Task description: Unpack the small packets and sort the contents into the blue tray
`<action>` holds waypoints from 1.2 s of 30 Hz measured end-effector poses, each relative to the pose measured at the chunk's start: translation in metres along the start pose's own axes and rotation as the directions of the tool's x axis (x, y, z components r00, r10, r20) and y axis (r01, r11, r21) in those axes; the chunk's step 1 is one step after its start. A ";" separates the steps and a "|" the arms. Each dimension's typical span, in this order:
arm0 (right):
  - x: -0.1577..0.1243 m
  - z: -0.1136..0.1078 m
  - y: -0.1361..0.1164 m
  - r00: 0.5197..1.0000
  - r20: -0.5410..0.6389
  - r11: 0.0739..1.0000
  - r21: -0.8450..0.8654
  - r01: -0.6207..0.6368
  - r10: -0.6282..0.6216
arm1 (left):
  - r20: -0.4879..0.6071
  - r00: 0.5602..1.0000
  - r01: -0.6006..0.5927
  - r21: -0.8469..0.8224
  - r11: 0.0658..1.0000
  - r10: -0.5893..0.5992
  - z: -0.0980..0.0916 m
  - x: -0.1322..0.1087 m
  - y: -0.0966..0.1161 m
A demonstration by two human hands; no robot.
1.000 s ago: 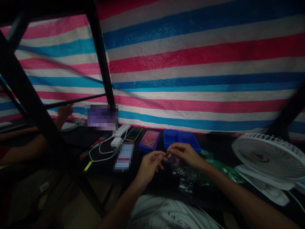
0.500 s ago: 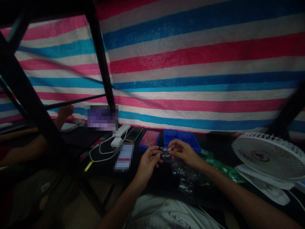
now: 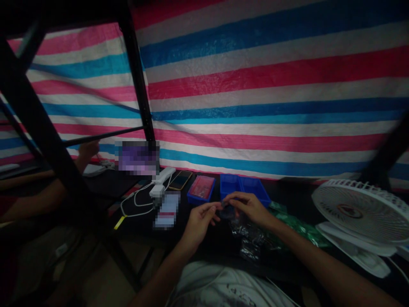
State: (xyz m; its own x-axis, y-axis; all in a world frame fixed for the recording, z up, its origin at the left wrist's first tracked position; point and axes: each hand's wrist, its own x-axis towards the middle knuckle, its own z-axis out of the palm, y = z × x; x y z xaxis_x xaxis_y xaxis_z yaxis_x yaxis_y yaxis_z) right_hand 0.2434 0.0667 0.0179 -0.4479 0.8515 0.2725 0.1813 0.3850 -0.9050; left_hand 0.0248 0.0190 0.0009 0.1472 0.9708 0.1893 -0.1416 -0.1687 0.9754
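Note:
Over the black table, a small clear plastic bag (image 3: pixel 227 212) is between my two hands; what is inside it is too dark to make out. My left hand (image 3: pixel 200 218) pinches the bag's left edge with thumb and fingertips. My right hand (image 3: pixel 248 208) has its fingers closed on the bag's upper right part. Just below and to the right lie more shiny clear bags (image 3: pixel 249 249). Behind my hands stand a blue divided tray (image 3: pixel 262 190) and a blue box with a pink lid or insert (image 3: pixel 201 187) and small contents.
Green plastic packaging (image 3: pixel 297 226) lies right of my right hand, beside a white clip fan (image 3: pixel 354 213). To the left are a phone (image 3: pixel 180 180), a white power strip (image 3: pixel 164 175) with cables, and a blurred-out panel. Another person's arm (image 3: pixel 68 183) is beyond the black frame post.
My hands have drawn slightly closer together, and the bag has tilted and bunched between them. My right fingers have curled further over its top. The view has shifted a little.

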 end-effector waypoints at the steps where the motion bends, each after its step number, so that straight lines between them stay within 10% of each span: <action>1: 0.000 0.000 0.000 1.000 -0.007 1.000 -0.003 0.000 0.000 | -0.004 1.000 -0.005 0.010 1.000 0.005 0.000 0.000 0.000; 22: 0.000 0.001 -0.006 0.989 -0.024 0.970 -0.197 0.139 -0.147 | 0.001 1.000 -0.010 0.021 1.000 0.010 0.001 0.000 -0.003; 36: -0.003 0.005 -0.013 1.000 -0.014 0.999 -0.034 -0.017 0.016 | 0.057 0.998 -0.017 0.000 1.000 0.017 0.002 -0.001 -0.002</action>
State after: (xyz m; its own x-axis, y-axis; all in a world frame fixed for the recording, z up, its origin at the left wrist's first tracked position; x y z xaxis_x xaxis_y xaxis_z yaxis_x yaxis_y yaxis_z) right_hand 0.2381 0.0575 0.0270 -0.4326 0.8626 0.2622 0.2183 0.3824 -0.8978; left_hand 0.0272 0.0180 -0.0012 0.2008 0.9563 0.2124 -0.1439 -0.1856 0.9720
